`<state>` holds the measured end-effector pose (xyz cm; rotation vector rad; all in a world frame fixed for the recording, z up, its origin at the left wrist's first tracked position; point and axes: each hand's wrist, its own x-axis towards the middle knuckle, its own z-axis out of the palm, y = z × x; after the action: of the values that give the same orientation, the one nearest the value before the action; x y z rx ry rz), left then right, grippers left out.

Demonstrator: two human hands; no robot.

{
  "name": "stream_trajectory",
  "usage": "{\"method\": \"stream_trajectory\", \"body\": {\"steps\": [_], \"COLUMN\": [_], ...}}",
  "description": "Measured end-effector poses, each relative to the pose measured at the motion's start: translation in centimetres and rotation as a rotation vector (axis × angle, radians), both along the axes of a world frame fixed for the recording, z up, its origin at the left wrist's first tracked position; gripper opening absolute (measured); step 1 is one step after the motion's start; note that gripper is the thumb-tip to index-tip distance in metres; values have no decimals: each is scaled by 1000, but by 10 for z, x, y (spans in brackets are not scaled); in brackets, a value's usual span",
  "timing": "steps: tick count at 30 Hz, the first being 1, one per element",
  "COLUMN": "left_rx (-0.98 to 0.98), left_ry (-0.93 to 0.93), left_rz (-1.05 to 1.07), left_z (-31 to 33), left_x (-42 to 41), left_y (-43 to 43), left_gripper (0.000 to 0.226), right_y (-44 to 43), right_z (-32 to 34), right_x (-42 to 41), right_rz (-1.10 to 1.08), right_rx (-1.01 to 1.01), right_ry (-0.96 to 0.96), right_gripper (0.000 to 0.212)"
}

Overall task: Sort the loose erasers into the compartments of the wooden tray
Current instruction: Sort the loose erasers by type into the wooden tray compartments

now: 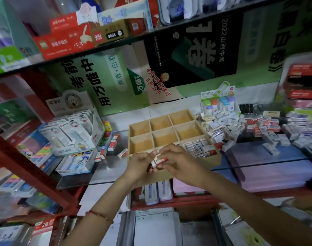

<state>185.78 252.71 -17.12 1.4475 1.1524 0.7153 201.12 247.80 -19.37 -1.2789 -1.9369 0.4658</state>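
Note:
A wooden tray (149,124) with a grid of compartments lies on the glass counter. Its near-right compartment holds several packed erasers (198,147); the other compartments in view show bare wood. Over the tray's near edge, my left hand (141,163) and my right hand (178,159) meet and together pinch a small white and red eraser (157,161). My hands hide the tray's near-middle compartments. A big heap of loose erasers (228,127) spreads to the right of the tray. A few red and white erasers (113,143) lie to its left.
A display box of carded correction tapes (75,128) stands left of the tray, a box of coloured-cap items (218,103) behind the heap. Posters line the back wall. A shelf of boxes (71,38) hangs overhead. A red metal frame (27,167) runs down the left.

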Motion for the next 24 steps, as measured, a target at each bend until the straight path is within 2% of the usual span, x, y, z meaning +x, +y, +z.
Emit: {"method": "stream_trajectory", "body": {"steps": [4,7,9,12,15,17,19,21,24], "left_rx": [-40,-50,26,339,463,455,529,619,591], "left_ry": [-41,-44,-10,210,413,653,913,988,1015], "left_rz": [-93,-76,5,187,33,-131,-151,-136,-183], "left_z": [2,1,-4,-20,-42,-61,-76,-77,-74], "left_x": [2,1,-1,-10,-10,-3,3,5,2], "left_y": [-9,-9,-6,8,13,4,-3,-6,-4], "left_gripper": [34,33,31,26,24,55,79,79,80], "right_y": [-3,-1,4,22,38,44,47,48,47], "right_z": [9,11,10,6,5,3,2,5,6], "right_x": [13,9,8,19,17,7,-3,-10,-12], "right_rz": [-23,-30,-76,-210,-224,-239,-313,-403,-503], "right_rx": [-99,-146,-187,-254,-410,-463,-462,-452,-471], "right_ry": [-28,-50,-61,-71,-196,-249,-301,-354,-381], "right_gripper": [37,33,29,21,18,20,23,25,25]}}
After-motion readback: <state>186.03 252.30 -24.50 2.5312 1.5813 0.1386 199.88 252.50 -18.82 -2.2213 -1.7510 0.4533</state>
